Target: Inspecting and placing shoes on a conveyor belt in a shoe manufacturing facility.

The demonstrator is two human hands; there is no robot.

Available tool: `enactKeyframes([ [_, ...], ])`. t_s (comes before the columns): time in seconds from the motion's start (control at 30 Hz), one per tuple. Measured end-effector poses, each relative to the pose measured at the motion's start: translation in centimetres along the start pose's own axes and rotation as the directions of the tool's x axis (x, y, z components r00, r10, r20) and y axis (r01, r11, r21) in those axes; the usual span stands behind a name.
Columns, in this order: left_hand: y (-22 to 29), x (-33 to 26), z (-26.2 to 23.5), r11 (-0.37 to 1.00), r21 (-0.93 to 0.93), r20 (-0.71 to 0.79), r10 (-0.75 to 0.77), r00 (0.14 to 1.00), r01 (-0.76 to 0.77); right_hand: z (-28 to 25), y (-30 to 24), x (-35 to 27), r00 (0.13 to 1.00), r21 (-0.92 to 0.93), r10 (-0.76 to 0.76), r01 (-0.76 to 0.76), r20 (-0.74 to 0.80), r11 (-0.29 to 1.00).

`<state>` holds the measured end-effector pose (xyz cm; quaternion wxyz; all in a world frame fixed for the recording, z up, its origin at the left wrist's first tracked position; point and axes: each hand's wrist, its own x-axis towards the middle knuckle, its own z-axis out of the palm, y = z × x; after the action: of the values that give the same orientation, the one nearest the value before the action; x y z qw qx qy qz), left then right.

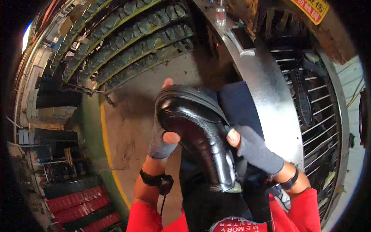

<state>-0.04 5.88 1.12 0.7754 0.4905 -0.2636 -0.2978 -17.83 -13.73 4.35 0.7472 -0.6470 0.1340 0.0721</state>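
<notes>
A glossy black shoe [189, 116] is held in front of my body, its rounded toe up and to the left and its narrower end down toward my lap. A dark grey sole [199, 96] runs along its far and right edge. My left hand [162, 131], in a grey fingerless glove, wraps the toe end with the thumb on the near side. My right hand [251, 145], gloved alike, grips the sole's right edge with its thumb on top. The fingers of my right hand are mostly hidden behind the shoe.
A tiered rack [135, 38] of dark shoe-shaped pieces stands far left. On my right runs a metal ledge [270, 85] bearing a clear bottle [220, 15] and a dark flat item [242, 38]. Beyond it, a dark sole-like piece [301, 96] lies on metal bars [319, 123]. Red-and-black stacks [79, 203] sit lower left.
</notes>
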Motion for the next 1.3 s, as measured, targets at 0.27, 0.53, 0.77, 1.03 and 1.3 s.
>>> enactKeyframes([
  [0.27,-5.4,-1.9,-1.6,0.921,-0.364,0.246,-0.048,0.968,0.138,-1.8,4.0,0.9,0.716,-0.703,-0.678,0.397,-0.164,0.59],
  [0.53,-7.4,-1.5,-1.7,0.891,-0.313,0.322,-0.225,0.92,0.328,-3.5,5.9,-1.8,0.869,-0.403,-0.494,0.456,0.011,0.793],
  [0.77,-0.7,2.5,8.3,0.991,-0.034,0.153,-0.126,0.98,0.133,-8.4,-1.9,-3.1,0.811,-0.527,-0.554,0.392,-0.19,0.754],
  [1.03,0.4,3.9,12.5,0.834,0.55,0.427,-0.225,0.876,-0.054,-8.2,-6.4,-2.4,0.813,-0.569,-0.573,0.521,0.105,0.636],
  [1.3,3.7,2.3,13.3,0.673,0.728,0.169,0.01,0.986,-0.132,-7.5,-3.7,-2.8,0.735,-0.347,-0.657,0.58,-0.169,0.737],
])
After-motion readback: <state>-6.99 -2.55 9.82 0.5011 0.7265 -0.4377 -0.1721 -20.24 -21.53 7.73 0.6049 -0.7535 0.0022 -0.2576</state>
